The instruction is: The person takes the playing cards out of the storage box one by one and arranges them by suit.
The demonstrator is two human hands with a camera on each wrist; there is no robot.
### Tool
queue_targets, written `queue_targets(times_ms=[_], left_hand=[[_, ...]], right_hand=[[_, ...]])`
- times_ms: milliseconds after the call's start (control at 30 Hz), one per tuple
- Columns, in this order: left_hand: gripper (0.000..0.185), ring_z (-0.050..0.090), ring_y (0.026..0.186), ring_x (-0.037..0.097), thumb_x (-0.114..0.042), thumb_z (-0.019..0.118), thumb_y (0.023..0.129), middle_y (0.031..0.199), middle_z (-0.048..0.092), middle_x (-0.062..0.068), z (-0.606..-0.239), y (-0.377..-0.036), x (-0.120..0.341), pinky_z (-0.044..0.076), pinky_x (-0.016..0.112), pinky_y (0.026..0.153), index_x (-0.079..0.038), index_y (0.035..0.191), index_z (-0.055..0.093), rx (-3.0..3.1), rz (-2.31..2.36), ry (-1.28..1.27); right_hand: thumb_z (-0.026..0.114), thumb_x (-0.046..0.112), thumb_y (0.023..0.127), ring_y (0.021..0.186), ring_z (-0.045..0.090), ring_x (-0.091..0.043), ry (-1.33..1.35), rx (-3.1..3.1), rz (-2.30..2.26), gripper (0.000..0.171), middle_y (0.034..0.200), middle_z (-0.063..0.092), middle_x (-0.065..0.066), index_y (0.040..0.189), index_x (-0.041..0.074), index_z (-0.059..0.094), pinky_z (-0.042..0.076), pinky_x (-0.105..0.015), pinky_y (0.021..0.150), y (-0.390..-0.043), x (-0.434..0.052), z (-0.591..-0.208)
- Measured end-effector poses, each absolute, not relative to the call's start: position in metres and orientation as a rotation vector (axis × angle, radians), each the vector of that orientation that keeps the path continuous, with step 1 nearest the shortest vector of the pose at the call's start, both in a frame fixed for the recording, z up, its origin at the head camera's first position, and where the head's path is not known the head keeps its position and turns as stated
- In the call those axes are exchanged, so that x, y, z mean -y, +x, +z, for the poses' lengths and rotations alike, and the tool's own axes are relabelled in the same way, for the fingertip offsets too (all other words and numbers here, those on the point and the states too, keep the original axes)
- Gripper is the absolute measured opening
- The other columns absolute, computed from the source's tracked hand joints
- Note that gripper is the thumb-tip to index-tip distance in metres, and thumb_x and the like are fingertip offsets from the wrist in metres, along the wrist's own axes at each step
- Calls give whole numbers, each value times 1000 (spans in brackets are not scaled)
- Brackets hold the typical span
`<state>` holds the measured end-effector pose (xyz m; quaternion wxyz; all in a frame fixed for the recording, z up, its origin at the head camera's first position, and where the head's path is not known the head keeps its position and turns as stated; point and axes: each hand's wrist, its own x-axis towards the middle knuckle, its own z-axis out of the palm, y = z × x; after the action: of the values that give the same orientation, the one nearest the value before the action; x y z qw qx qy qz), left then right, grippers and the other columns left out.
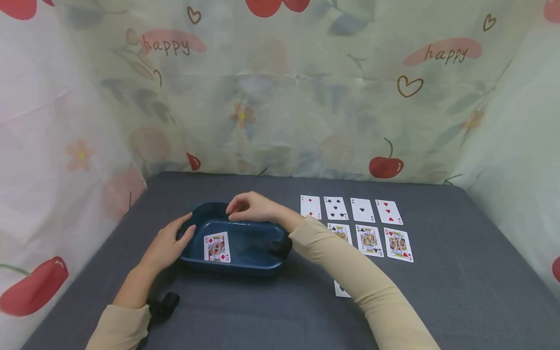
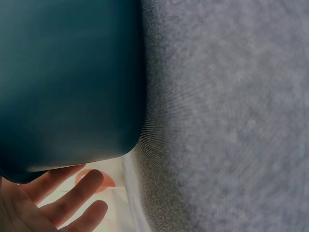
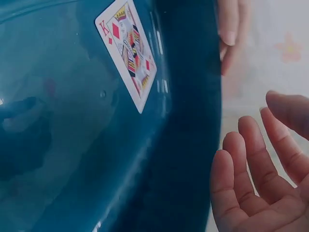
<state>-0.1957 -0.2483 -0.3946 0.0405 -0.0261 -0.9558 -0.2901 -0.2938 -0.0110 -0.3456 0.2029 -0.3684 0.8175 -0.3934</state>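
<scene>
A dark blue tray point(image 1: 258, 265) sits on the left half of the table, with a king of diamonds point(image 1: 217, 247) lying face up in it near the left end. My left hand point(image 1: 164, 245) holds the tray's left end, thumb over the rim; the left wrist view shows its other fingers point(image 2: 77, 198) spread below the rim. Above the tray's far side is my right hand point(image 1: 253, 207), fingers loosely bent and nothing between thumb and fingertips, as the right wrist view point(image 3: 263, 169) also shows. Its forearm crosses over the tray's right end.
Right of the tray, face-up cards lie in rows: a far row with a two of diamonds point(image 1: 310, 208), and kings of clubs point(image 1: 369, 240) and hearts point(image 1: 398, 244) nearer. My right sleeve partly covers another king point(image 1: 340, 231) and a nearer card point(image 1: 341, 290). Printed curtains point(image 1: 297, 121) enclose the table.
</scene>
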Motion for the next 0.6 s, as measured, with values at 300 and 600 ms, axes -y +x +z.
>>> queue_targets(times_ms=[300, 600], left_hand=[[59, 30, 135, 46, -39, 39, 99, 147, 32, 28, -393, -196, 248, 25, 62, 109, -3, 145, 31, 2940, -887, -66], [59, 29, 135, 46, -40, 39, 99, 147, 31, 28, -392, -196, 247, 25, 62, 108, -4, 145, 30, 2944, -890, -65]], right_hand=[[65, 14, 87, 91, 61, -13, -1010, -2225, -1050, 30, 107, 66, -13, 114, 1, 62, 52, -19, 83, -298, 35, -360], [66, 13, 86, 101, 61, -17, -1006, -2241, -952, 33, 113, 65, -12, 117, 2, 61, 50, -22, 87, -302, 52, -373]])
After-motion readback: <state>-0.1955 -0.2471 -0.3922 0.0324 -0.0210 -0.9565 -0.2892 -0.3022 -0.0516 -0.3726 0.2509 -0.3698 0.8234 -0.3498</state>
